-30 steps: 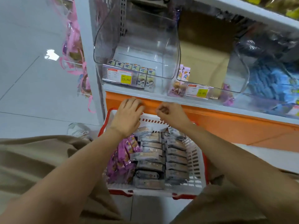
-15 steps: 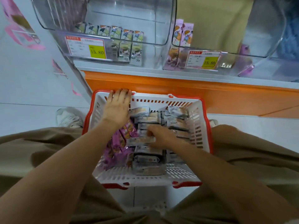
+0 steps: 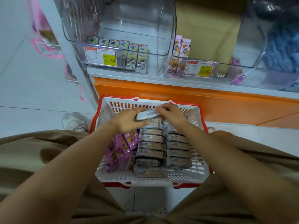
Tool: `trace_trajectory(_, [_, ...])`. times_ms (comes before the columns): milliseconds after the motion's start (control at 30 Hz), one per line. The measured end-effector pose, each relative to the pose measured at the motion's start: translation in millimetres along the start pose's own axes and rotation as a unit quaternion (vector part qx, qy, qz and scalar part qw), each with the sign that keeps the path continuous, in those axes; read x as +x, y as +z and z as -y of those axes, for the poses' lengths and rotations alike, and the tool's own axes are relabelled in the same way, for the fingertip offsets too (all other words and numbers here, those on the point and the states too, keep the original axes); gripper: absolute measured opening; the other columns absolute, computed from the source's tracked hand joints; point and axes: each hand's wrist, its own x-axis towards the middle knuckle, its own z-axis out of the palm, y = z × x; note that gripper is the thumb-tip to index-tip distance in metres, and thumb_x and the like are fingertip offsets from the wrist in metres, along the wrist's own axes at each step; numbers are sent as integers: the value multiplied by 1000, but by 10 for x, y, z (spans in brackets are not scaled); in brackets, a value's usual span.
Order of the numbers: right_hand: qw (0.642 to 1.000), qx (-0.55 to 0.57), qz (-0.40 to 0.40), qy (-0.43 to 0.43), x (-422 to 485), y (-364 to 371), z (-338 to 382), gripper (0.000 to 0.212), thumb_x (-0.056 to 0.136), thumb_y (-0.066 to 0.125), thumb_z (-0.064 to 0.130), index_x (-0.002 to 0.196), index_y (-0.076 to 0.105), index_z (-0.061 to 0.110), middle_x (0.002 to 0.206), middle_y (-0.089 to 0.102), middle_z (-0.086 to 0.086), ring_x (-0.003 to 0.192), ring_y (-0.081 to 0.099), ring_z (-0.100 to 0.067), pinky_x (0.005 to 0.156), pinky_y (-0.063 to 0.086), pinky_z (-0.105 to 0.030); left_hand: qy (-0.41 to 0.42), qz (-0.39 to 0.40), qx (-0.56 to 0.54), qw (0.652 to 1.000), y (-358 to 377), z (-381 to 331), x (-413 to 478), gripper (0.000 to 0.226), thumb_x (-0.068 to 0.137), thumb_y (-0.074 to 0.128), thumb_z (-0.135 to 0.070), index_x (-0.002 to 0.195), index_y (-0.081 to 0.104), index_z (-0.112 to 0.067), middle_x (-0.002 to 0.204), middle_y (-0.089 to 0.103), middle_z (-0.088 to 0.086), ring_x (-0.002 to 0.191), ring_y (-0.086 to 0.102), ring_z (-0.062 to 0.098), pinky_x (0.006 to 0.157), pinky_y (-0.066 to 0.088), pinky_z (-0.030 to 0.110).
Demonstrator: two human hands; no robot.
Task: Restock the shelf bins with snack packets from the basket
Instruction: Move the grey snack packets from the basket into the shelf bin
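We hold one silver-grey foil snack packet (image 3: 146, 115), white-panelled with print too small to read, over the 12 o'clock end of the white slatted plastic basket with a red rim (image 3: 150, 179). Our left hand (image 3: 127, 121) grips its 9 o'clock end and our right hand (image 3: 170, 113) pinches the other. Half a second ago the left lay on the rim and the right was among the stacked grey packets (image 3: 152, 147). Beyond, the clear plastic bin at 11 o'clock (image 3: 137, 21) and its neighbour at 1 o'clock (image 3: 249, 46) both show tags reading 15.80.
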Motion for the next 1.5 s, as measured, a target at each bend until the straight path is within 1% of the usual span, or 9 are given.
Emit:
trace_trajectory(100, [996, 72, -34, -42, -123, -26, 252, 14, 94, 63, 20, 93, 66, 7, 72, 58, -4, 61, 51, -14, 57, 44, -24, 14, -45, -67, 997, -48, -90, -83, 36, 94, 64, -30, 126, 60, -14, 80, 65, -3, 60, 58, 4, 56, 44, 23])
trace_trajectory(167, [990, 113, -58, -65, -204, -2, 400, 30, 92, 66, 23, 114, 57, 5, 86, 65, -8, 63, 60, -12, 59, 50, -23, 8, -57, -182, 981, -101, -170, -172, 25, 95, 63, -22, 112, 63, -4, 79, 66, 2, 56, 59, 0, 51, 42, 15])
trace_trajectory(300, [983, 98, -86, -130, -362, 82, 688, 41, 88, 71, 18, 118, 44, 8, 98, 64, -16, 76, 65, -14, 62, 52, -20, 42, -59, -284, 956, -227, -282, -332, 26, 95, 62, -21, 115, 63, -4, 105, 72, 12, 97, 71, 21, 84, 57, 35])
trace_trajectory(500, [969, 16, -119, -217, -541, 189, 1136, 34, 85, 75, 20, 104, 49, 13, 85, 57, -5, 77, 64, -27, 65, 54, -30, 85, -148, -259, 951, -418, -493, -460, 21, 94, 65, -27, 105, 65, -8, 89, 74, 8, 85, 71, 21, 84, 56, 52])
trace_trajectory(667, [951, -38, -168, -258, -550, 151, 1611, 29, 84, 73, 12, 100, 51, 21, 80, 52, 0, 64, 57, -11, 63, 53, -32, 145, -278, -83, 946, -694, -560, -532, 48, 88, 41, -66, 93, 60, -22, 85, 65, -2, 80, 58, 19, 73, 50, 48])
trace_trajectory(800, [941, -43, -207, -263, -449, 0, 2097, 27, 85, 72, 13, 100, 51, 19, 81, 56, -2, 59, 58, 0, 61, 52, -23, 180, -453, 52, 872, -1002, -503, -523, 51, 92, 39, -49, 126, 58, -17, 128, 55, 3, 124, 43, 20, 105, 36, 45])
trace_trajectory(1000, [922, -149, -275, -226, 34, -270, 2572, 25, 82, 76, 15, 97, 56, 19, 75, 60, -3, 66, 64, -16, 70, 60, -44, 102, -404, 245, 876, -1183, -167, -383, 68, 91, 59, -32, 152, 30, -25, 159, 27, 5, 150, 13, 26, 122, -2, 49])
trace_trajectory(1300, [868, -427, -240, -82, 707, -107, 2486, 23, 78, 78, 19, 93, 60, 18, 99, 69, -9, 91, 66, -27, 82, 55, -37, 138, -447, 332, 819, -1126, 64, -187, 88, 74, 63, -13, 151, 22, -22, 153, 37, 10, 145, 26, 32, 120, 8, 56])
trace_trajectory(1500, [807, -551, -211, -15, 784, 16, 2388, 22, 85, 72, 22, 102, 70, 9, 101, 70, -12, 101, 64, -26, 76, 45, -26, 161, -467, 338, 801, -1118, 127, -129, 88, 73, 63, -8, 150, 24, -21, 152, 38, 11, 144, 26, 33, 119, 9, 55])
